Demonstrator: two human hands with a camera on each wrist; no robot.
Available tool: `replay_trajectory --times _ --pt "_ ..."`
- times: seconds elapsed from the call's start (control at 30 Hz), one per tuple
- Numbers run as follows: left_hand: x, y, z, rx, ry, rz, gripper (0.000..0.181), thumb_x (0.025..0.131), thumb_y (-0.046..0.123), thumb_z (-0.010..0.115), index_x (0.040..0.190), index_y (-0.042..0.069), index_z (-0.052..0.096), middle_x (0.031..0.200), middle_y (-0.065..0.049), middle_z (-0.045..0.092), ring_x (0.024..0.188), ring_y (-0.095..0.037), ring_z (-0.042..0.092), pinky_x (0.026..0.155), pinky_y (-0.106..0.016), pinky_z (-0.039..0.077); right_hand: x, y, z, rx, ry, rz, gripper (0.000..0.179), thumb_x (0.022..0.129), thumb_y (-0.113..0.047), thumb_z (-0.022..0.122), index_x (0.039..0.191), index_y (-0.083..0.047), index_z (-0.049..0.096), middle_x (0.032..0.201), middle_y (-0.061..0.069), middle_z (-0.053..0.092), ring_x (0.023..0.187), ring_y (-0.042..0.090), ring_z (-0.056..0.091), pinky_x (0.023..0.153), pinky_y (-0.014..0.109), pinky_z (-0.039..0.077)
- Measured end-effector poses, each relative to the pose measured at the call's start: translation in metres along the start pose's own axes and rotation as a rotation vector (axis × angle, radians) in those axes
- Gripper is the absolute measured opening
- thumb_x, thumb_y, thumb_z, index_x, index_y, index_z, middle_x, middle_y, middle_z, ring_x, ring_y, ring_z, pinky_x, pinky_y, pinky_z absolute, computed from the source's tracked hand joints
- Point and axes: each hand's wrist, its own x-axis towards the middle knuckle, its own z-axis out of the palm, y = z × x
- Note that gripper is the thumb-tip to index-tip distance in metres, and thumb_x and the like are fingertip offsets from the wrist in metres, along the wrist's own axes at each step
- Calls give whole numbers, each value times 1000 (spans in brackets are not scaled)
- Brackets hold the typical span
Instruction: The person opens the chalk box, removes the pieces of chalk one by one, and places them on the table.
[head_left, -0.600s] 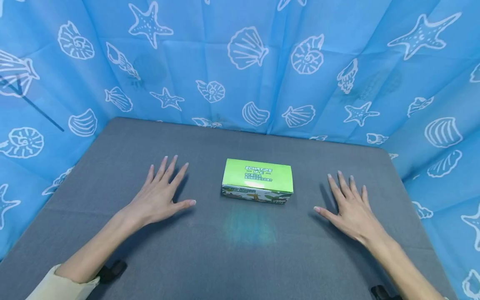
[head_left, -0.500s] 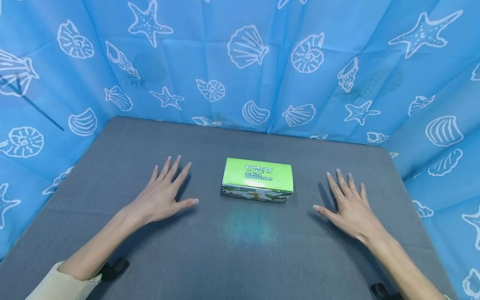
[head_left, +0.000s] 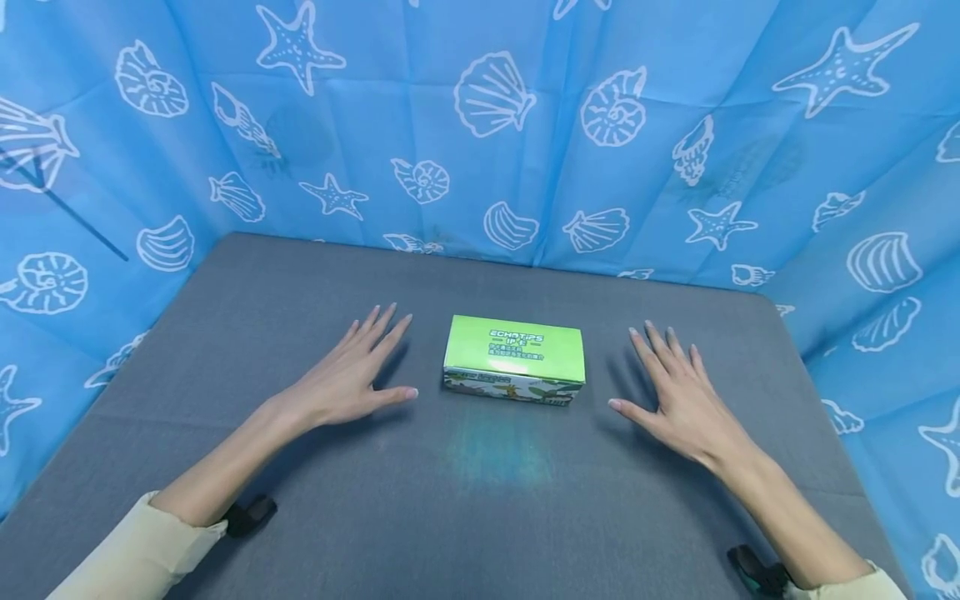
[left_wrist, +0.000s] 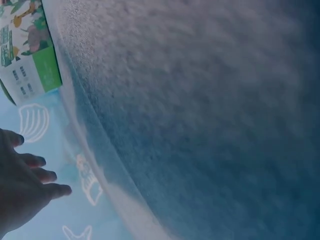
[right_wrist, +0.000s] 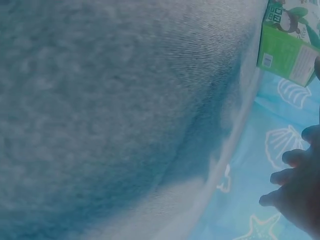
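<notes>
A green-topped cardboard box (head_left: 514,348) with white lettering and a printed animal pattern along its front lies on the grey table, between my two hands. My left hand (head_left: 341,379) is to its left, fingers spread and thumb pointing toward the box, with a gap between them. To the right of the box my right hand (head_left: 678,400) is held with fingers spread, its thumb also toward the box. Neither hand holds anything. In the left wrist view the box (left_wrist: 30,55) shows one end and its patterned side; the right wrist view shows its green end (right_wrist: 285,52).
The grey cloth-covered table (head_left: 480,533) spreads under both hands. A blue curtain (head_left: 420,108) with white shells and starfish hangs behind the table and along both sides. A black strap piece (head_left: 251,515) sits at the left wrist, another (head_left: 756,571) at the right.
My left hand has moved right, closer to the box. My right hand has shifted a little left and away from me, also closer. The box stays in place.
</notes>
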Motion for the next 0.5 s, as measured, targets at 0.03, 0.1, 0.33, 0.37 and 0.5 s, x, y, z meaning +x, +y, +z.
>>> replay_trajectory --times 0.03,0.1,0.33,0.37,0.5 --pt "1 0 0 -12 -2 -4 99 91 65 59 161 22 4 166 -13 -1 152 -35 -2 119 -59 9 2 -1 0 7 4 -7 95 91 -51 67 161 -12 16 163 24 14 147 49 9 117 64 -1" --pt "4 2 0 -35 -6 -10 98 91 64 58 161 24 3 167 -11 -2 152 -34 -1 120 -57 10 4 -2 1 19 11 -17 94 91 -50 68 160 -13 18 163 22 15 147 49 12 118 63 1" --pt "19 10 4 -148 -10 -17 96 92 60 61 161 29 3 167 -5 1 152 -32 5 115 -63 21 17 -10 1 61 2 -51 92 89 -48 71 160 -15 21 163 18 20 147 46 18 119 59 10" --pt "21 11 5 -160 -8 -15 96 91 60 62 161 29 3 167 -5 2 152 -32 6 115 -63 22 19 -12 1 66 -4 -53 92 89 -48 71 160 -15 21 163 18 20 147 44 18 119 59 12" --pt "31 17 6 -170 0 5 99 89 67 60 161 27 7 167 -6 6 152 -32 9 115 -61 24 25 -19 -1 87 -18 -48 92 89 -48 71 160 -18 21 163 15 22 148 40 18 115 64 19"
